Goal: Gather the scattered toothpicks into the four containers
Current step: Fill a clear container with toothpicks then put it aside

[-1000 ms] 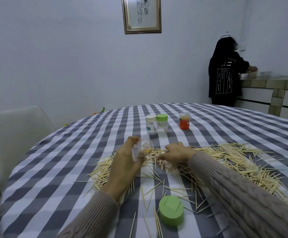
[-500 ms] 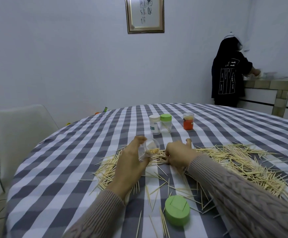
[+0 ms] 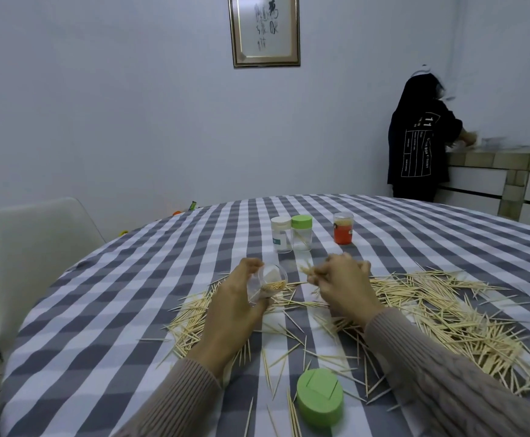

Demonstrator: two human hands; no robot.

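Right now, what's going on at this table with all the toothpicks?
A person is clearing up spilled toothpicks. The left hand holds a clear container, tilted, with some toothpicks already inside. The right hand pinches a small bunch of toothpicks just beside its mouth. Most scattered toothpicks still lie on the checked tablecloth. A green lid lies loose near the front; three more containers stand further back.
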